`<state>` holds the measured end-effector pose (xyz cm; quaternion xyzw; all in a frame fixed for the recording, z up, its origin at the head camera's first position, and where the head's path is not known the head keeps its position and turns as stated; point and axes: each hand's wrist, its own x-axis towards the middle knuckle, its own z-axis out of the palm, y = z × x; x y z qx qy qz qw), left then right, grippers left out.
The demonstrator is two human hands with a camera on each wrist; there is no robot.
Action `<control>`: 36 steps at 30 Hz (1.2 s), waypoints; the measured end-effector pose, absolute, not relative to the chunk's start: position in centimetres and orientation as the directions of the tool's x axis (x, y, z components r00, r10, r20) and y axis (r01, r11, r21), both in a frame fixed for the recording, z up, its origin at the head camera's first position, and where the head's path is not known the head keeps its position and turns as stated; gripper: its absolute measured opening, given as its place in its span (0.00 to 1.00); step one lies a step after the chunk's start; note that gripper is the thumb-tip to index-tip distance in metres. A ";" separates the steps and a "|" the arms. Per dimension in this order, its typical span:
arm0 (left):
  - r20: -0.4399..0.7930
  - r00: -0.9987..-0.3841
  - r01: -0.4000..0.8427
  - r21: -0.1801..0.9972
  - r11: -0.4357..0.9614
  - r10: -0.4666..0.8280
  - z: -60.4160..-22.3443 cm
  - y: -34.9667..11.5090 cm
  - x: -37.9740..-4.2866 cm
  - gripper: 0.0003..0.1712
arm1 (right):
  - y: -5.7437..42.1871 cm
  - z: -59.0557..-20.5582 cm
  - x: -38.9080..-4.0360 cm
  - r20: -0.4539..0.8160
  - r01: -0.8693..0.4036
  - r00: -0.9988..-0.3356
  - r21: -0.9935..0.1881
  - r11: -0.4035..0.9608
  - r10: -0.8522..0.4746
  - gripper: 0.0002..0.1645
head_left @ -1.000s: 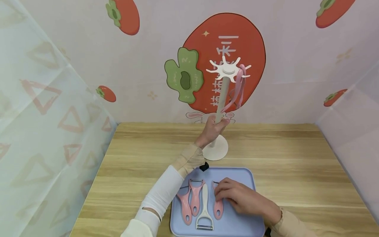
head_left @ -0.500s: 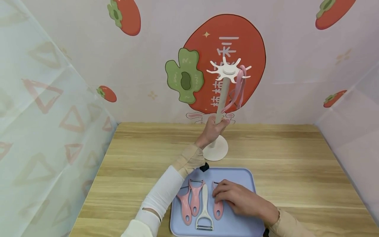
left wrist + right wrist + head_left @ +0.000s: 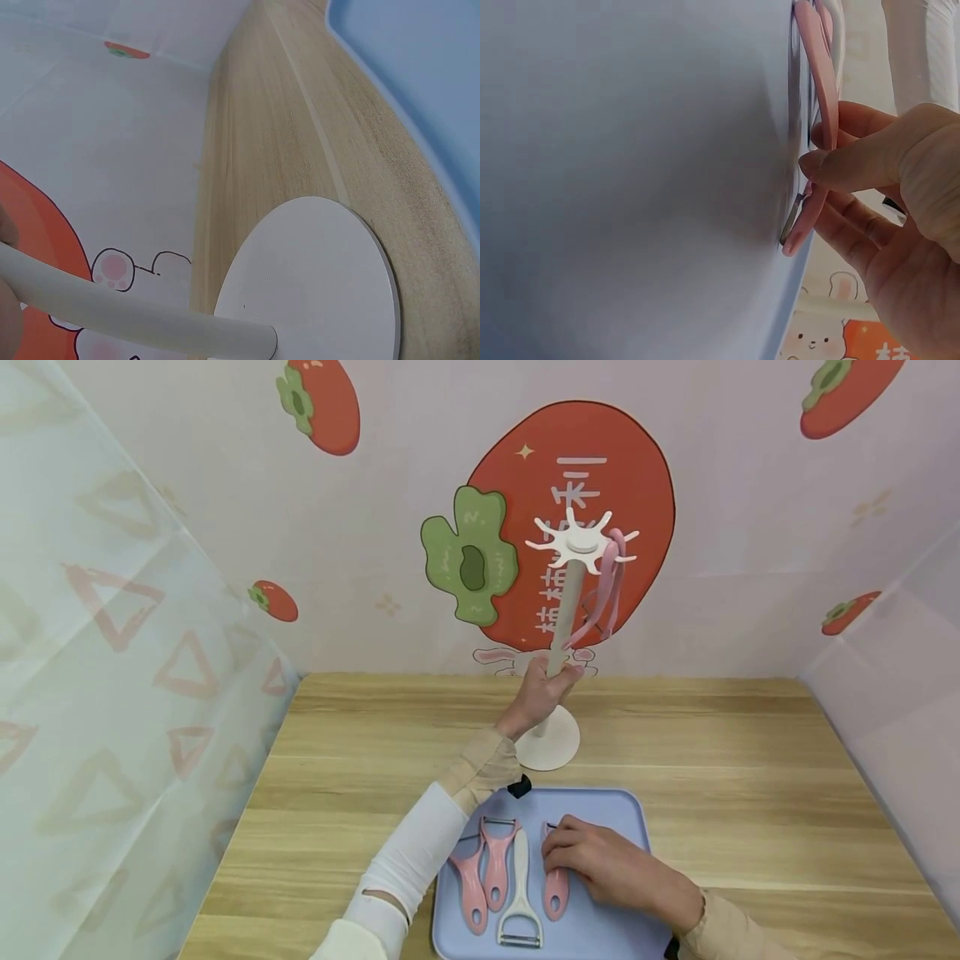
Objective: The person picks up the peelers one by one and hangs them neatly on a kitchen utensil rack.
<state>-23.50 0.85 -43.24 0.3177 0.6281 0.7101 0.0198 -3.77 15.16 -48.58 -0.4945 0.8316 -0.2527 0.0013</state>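
In the head view, my left hand (image 3: 538,697) grips the pole of a white stand (image 3: 568,610) with a round base and a spoked top. A pink peeler (image 3: 609,589) hangs from one of the top's hooks. My right hand (image 3: 607,864) pinches a pink peeler (image 3: 556,900) on the blue tray (image 3: 637,818). Thumb and fingers lie on both sides of that peeler's neck in the right wrist view. Left of it lie a white peeler (image 3: 521,902), blade end nearest me, and two pink peelers, one in the middle (image 3: 497,868) and one further left (image 3: 471,893).
The stand's base (image 3: 315,270) rests on the wooden table (image 3: 750,793) just beyond the tray. My left forearm (image 3: 420,835) passes over the tray's left corner. Patterned cloth walls (image 3: 360,527) close in the back and sides.
The right hand shifts very slightly left and its fingers settle on the pink peeler. My left hand keeps its grip on the pole. The head view tilts a little.
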 end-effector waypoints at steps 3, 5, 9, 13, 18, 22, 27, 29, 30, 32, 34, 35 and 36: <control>0.420 -0.801 0.364 0.907 -0.210 0.427 -43.3 0.9 -23.5 0.27 | 15.2 -48.5 -3.7 0.238 -0.818 -0.520 -0.414 0.399 -0.820 0.18; 0.419 -0.802 0.362 0.908 -0.210 0.426 -43.3 0.9 -23.4 0.27 | 15.3 -48.4 -3.6 0.234 -0.813 -0.529 -0.416 0.408 -0.816 0.18; 0.433 -0.796 0.374 0.901 -0.220 0.423 -43.4 0.9 -23.4 0.25 | 15.6 -48.1 -3.6 0.246 -0.807 -0.540 -0.424 0.411 -0.805 0.18; 0.457 -0.782 0.388 0.889 -0.241 0.424 -43.6 1.0 -23.6 0.24 | 15.9 -47.8 -3.6 0.271 -0.809 -0.535 -0.437 0.393 -0.800 0.18; 0.468 -0.774 0.392 0.883 -0.258 0.427 -43.7 0.9 -23.7 0.26 | 16.4 -47.2 -3.7 0.280 -0.781 -0.562 -0.488 0.389 -0.778 0.15; 0.468 -0.770 0.386 0.883 -0.267 0.434 -43.8 0.8 -23.8 0.29 | 16.8 -46.4 -4.0 0.310 -0.782 -0.565 -0.498 0.376 -0.765 0.15; 0.477 -0.760 0.394 0.878 -0.271 0.441 -44.0 0.8 -23.9 0.30 | 17.8 -45.0 -4.7 0.343 -0.792 -0.569 -0.473 0.386 -0.747 0.22; 0.481 -0.758 0.401 0.877 -0.266 0.440 -44.1 0.8 -23.9 0.30 | 18.3 -44.5 -5.0 0.351 -0.792 -0.577 -0.463 0.398 -0.738 0.24; 0.481 -0.758 0.403 0.876 -0.264 0.440 -44.1 0.8 -23.9 0.31 | 18.5 -44.3 -5.2 0.352 -0.790 -0.580 -0.461 0.403 -0.734 0.24; 0.483 -0.757 0.407 0.875 -0.261 0.439 -44.1 0.8 -23.9 0.31 | 18.9 -44.0 -5.5 0.353 -0.784 -0.589 -0.468 0.408 -0.727 0.25; 0.482 -0.757 0.407 0.876 -0.259 0.441 -44.1 0.8 -24.0 0.31 | 19.3 -43.7 -5.8 0.350 -0.776 -0.600 -0.472 0.418 -0.719 0.26; 0.481 -0.757 0.405 0.877 -0.259 0.443 -44.2 0.8 -24.0 0.31 | 19.5 -43.5 -5.9 0.348 -0.771 -0.606 -0.478 0.420 -0.716 0.26; 0.479 -0.757 0.404 0.878 -0.258 0.444 -44.2 0.8 -24.0 0.31 | 19.7 -43.4 -6.0 0.344 -0.765 -0.612 -0.487 0.422 -0.712 0.26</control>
